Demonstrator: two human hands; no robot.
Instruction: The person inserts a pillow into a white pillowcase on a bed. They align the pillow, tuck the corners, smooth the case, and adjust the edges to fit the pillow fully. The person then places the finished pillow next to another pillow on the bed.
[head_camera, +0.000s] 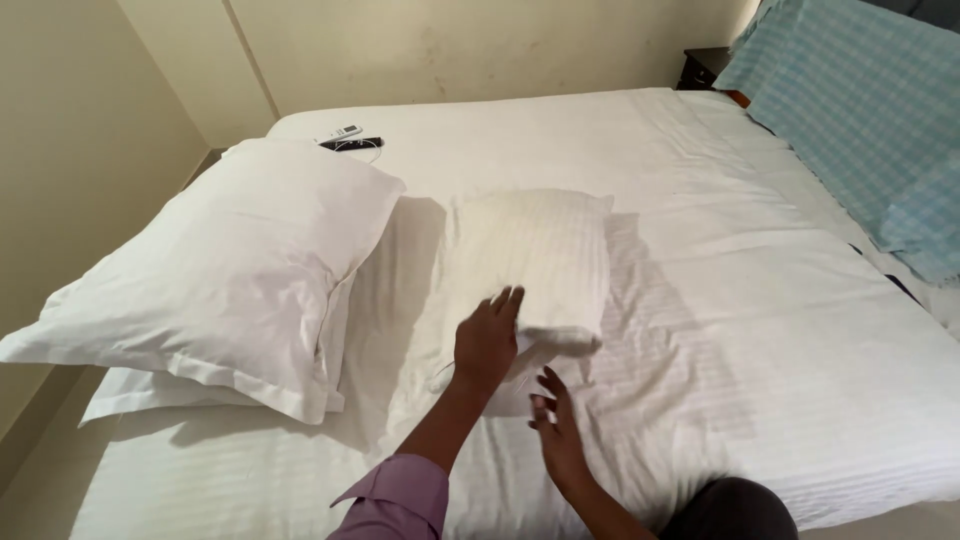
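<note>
On the bed (760, 300), the small pillow (535, 265) lies lengthwise toward the wall.

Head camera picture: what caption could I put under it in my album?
Two hands, left hand and right hand, press a small white pillow on a white bed, beside two stacked pillows.

I see L hand (487, 338) flat on small striped pillow (530, 262), R hand (556, 420) open just below its near edge; bigger pillows (225, 270) stacked at left on white bed (800, 330).
</note>
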